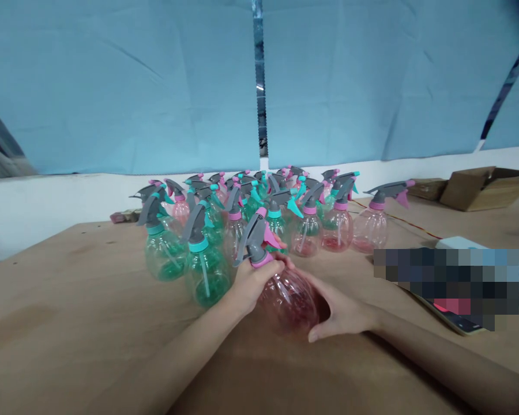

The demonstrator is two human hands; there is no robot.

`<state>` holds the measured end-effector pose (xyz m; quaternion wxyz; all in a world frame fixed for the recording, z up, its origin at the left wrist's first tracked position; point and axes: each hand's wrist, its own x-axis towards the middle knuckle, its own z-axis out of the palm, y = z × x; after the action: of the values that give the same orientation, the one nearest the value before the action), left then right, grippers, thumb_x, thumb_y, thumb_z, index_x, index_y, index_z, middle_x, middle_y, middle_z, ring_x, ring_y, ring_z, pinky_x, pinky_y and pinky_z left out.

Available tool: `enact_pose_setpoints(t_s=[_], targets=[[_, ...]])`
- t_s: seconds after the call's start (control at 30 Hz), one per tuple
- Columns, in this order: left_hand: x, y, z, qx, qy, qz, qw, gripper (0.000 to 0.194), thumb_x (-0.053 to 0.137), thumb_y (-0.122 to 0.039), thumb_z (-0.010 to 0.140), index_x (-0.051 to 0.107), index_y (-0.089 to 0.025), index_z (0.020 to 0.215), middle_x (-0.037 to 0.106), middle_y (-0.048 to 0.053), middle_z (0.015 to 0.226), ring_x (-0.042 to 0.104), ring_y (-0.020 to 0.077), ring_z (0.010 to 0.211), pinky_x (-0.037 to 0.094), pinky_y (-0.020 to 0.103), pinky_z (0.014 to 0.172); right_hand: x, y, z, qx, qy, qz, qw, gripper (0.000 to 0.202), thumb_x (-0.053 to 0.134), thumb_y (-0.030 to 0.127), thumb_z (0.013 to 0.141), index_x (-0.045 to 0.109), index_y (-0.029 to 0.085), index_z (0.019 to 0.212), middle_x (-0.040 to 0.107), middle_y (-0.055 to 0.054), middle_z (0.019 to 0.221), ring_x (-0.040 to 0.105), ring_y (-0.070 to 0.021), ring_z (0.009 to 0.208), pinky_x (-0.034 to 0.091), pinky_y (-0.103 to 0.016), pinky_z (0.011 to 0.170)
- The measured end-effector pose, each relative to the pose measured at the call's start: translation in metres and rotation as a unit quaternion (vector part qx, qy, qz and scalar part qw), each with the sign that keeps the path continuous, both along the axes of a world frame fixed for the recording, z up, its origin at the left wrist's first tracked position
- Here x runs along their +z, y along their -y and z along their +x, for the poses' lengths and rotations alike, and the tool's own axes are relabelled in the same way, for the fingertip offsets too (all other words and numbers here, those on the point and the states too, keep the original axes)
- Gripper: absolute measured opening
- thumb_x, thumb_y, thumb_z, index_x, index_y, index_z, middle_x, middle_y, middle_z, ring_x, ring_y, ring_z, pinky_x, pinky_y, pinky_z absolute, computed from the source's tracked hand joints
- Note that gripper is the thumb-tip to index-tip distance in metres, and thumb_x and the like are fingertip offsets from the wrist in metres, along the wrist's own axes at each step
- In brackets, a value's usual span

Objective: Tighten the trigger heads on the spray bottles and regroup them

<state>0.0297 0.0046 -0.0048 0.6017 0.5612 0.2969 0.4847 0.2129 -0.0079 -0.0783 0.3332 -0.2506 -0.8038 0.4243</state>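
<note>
On the table [69,311], spray bottles [275,214] stand before the wall [90,199], left of a box [486,190].

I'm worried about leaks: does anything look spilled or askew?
The pink spray bottle in the left hand is tilted, unlike the upright bottles behind. A darker patch marks the table at left; I cannot tell whether it's wet.

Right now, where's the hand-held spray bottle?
In the head view, the spray bottle is low, just right of centre, in front of the grouped bottles, with the left hand at its neck and the right hand at its body.
</note>
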Motion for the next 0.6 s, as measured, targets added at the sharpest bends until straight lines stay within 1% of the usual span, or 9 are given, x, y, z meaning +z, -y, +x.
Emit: enact_pose_setpoints(t_s=[0.07, 0.17, 0.3, 0.4, 0.6], targets=[[0.0002, -0.0007, -0.0005, 0.001, -0.009, -0.005, 1.000, 0.018, 0.059, -0.018, 0.062, 0.063, -0.016, 0.080, 0.060, 0.001, 0.066, 0.056, 0.0153, 0.065, 0.046, 0.035, 0.072, 0.0008, 0.0000, 0.0001, 0.001, -0.001, 0.003, 1.000, 0.100, 0.071, 0.050, 0.066, 0.010, 0.026, 0.142, 0.024, -0.012, 0.145, 0.024, -0.0283, 0.133, 0.025, -0.047, 0.107], [-0.0004, -0.0039, -0.0026, -0.019, -0.005, -0.006, 1.000, 0.027, 0.060, -0.019, 0.064, 0.063, -0.016, 0.091, 0.062, 0.002, 0.069, 0.059, 0.0170, 0.071, 0.046, 0.035, 0.075, 0.0022, -0.0001, -0.0006, 0.005, -0.010, 0.007, 1.000, 0.098, 0.074, 0.045, 0.066, 0.014, 0.027, 0.141, 0.026, -0.011, 0.145, 0.026, -0.0279, 0.132, 0.024, -0.046, 0.107], [-0.0015, -0.0077, -0.0050, -0.029, 0.000, 0.000, 1.000, 0.037, 0.060, -0.020, 0.065, 0.060, -0.017, 0.103, 0.066, 0.003, 0.072, 0.062, 0.0200, 0.078, 0.047, 0.038, 0.079, 0.0042, 0.0003, -0.0026, 0.016, -0.030, 0.007, 0.999, 0.091, 0.072, 0.042, 0.069, 0.017, 0.028, 0.140, 0.029, -0.010, 0.143, 0.030, -0.0269, 0.130, 0.024, -0.047, 0.107], [-0.0013, -0.0078, -0.0052, -0.030, 0.006, -0.011, 0.999, 0.038, 0.060, -0.020, 0.065, 0.060, -0.018, 0.103, 0.065, 0.002, 0.071, 0.063, 0.0199, 0.076, 0.048, 0.038, 0.077, 0.0052, 0.0006, -0.0037, 0.018, -0.030, 0.004, 0.999, 0.090, 0.071, 0.043, 0.069, 0.017, 0.028, 0.140, 0.030, -0.010, 0.143, 0.032, -0.0271, 0.129, 0.023, -0.047, 0.107], [-0.0002, -0.0064, -0.0037, -0.016, 0.011, -0.015, 1.000, 0.032, 0.061, -0.018, 0.062, 0.061, -0.016, 0.094, 0.061, 0.000, 0.066, 0.059, 0.0160, 0.067, 0.046, 0.031, 0.068, 0.0025, -0.0007, -0.0030, 0.011, -0.032, 0.005, 0.999, 0.091, 0.072, 0.044, 0.068, 0.020, 0.026, 0.139, 0.031, -0.011, 0.142, 0.032, -0.0279, 0.129, 0.023, -0.048, 0.108]])
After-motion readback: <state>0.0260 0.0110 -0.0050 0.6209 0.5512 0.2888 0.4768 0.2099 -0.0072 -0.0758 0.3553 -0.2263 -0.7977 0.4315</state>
